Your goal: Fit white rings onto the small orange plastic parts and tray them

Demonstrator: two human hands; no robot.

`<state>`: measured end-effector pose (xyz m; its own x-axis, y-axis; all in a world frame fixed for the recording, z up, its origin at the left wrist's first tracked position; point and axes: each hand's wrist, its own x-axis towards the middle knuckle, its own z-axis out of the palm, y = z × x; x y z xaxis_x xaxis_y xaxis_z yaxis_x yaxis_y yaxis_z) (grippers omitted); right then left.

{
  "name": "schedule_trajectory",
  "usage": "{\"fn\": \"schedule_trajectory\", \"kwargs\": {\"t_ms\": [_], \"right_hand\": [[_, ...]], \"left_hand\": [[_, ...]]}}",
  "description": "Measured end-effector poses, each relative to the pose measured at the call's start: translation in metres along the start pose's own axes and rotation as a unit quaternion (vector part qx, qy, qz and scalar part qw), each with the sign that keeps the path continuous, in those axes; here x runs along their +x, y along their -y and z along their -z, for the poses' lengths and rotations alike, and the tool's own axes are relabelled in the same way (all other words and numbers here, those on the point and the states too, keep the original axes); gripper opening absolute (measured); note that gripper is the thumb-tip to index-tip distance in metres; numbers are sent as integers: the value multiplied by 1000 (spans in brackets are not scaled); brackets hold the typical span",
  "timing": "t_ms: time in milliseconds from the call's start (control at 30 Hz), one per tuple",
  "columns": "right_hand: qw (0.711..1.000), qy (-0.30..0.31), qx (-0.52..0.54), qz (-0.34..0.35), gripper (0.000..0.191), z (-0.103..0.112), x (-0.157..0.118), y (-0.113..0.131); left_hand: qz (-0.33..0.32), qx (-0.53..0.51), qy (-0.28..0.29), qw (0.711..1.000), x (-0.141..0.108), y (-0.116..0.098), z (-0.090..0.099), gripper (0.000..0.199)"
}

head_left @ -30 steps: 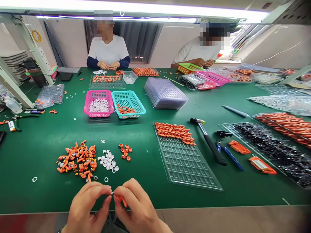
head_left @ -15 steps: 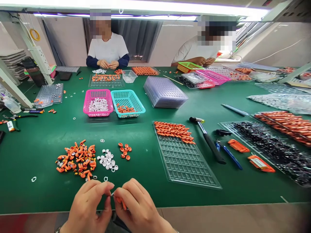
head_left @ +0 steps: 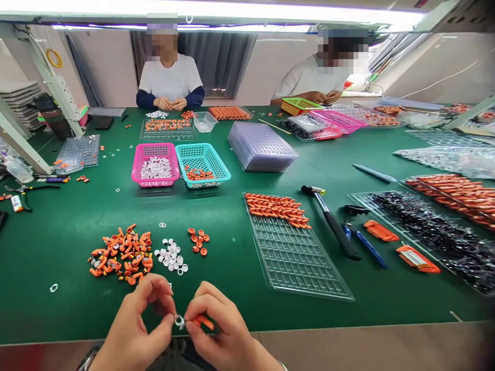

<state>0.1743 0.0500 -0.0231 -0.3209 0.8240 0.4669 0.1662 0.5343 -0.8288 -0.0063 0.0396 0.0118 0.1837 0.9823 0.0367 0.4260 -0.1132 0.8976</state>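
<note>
At the table's front edge my right hand (head_left: 220,322) pinches an orange earbud shell (head_left: 204,322), its stem pointing to the right. A small white ring (head_left: 179,322) shows between my two hands, at the shell's left end. My left hand (head_left: 145,319) is closed in a pinch at the ring's left side, thumb and fingertips together. Just beyond it lies a heap of orange earbud shells (head_left: 126,252). Small white round caps (head_left: 172,256) are grouped right of the heap, with several orange cups (head_left: 198,240) beside them.
A clear tray (head_left: 301,268) partly filled with orange shells lies to the right. Past it are a hammer (head_left: 334,226), blue-handled pliers (head_left: 369,248) and a tray of black parts (head_left: 433,237). Pink (head_left: 135,164) and turquoise (head_left: 222,164) baskets stand farther back. Two people sit opposite.
My left fingers have spread into a wider arch and dropped slightly. The white ring now shows clearly between my hands, and the orange shell has turned to point more to the right.
</note>
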Motion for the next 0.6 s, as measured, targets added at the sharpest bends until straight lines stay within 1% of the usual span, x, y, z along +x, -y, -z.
{"fn": "schedule_trajectory", "kwargs": {"t_ms": [33,100,167,233,300,367,467,600], "right_hand": [[1000,-6,12,-9,14,1,-1,0],[999,-21,30,-26,14,5,-2,-1],[998,-35,40,-43,15,8,-3,-3],[997,-44,42,-56,15,11,-4,-5],[995,-51,42,-72,15,12,-6,-9],[993,-54,56,-94,15,12,-8,-13],[984,-50,107,-136,13,12,-10,-16],[965,-43,163,-202,10,12,-14,-19]], "left_hand": [[0,33,0,999,2,4,1,22],[-23,147,9,989,8,13,3,15],[-66,267,21,961,17,21,4,9],[-93,321,19,942,28,26,3,12],[-104,335,7,936,40,27,-1,10],[-115,347,4,931,51,25,-7,14],[-131,353,12,926,64,19,-16,19],[-125,333,21,934,73,16,-24,25]]}}
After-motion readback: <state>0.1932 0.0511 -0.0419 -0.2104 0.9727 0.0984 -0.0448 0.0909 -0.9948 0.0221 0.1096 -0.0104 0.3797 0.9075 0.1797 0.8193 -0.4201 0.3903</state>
